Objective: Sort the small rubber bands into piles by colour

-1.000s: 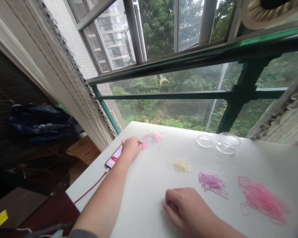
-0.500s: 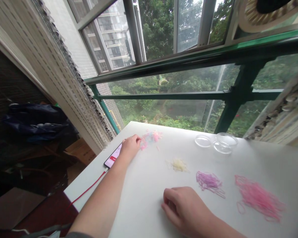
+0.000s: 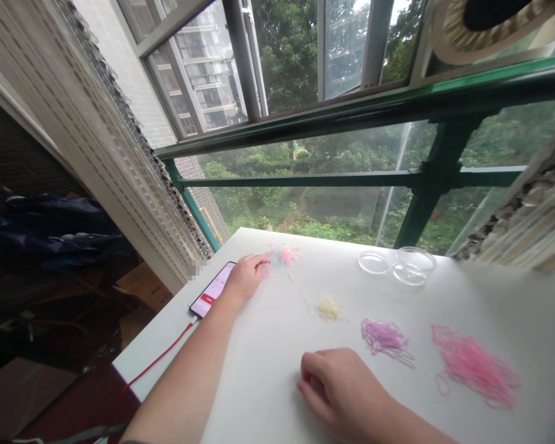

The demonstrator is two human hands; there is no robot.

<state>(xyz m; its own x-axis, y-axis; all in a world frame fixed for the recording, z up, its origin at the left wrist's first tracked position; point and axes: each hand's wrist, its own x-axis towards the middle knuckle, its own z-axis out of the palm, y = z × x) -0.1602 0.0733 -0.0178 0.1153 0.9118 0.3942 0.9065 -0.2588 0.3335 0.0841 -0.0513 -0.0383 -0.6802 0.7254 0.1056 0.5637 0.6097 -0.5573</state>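
Well, left hand (image 3: 248,277) at pastel pile (image 3: 282,254), partly hidden phone (image 3: 215,288) beside it, tabletop edge (image 3: 171,316) beyond, right hand (image 3: 335,387) curled, both grips unclear.

Smartphone (image 3: 211,291): right edge partly covered by left forearm (image 3: 189,370); screen text illegible. Left hand (image 3: 246,277): fingertip contents indiscernible. Multicoloured pile (image 3: 283,254): blurred, pieces indistinct. Right hand (image 3: 337,383): palm hidden. Bench (image 3: 263,376): cut off below.

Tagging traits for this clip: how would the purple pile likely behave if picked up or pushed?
The purple pile would probably be floppy, since its thin strands bend and loop. A pinch might catch only some or drag a tangle, as they overlap. It seems unlikely to roll, lying low and spread on the white table.
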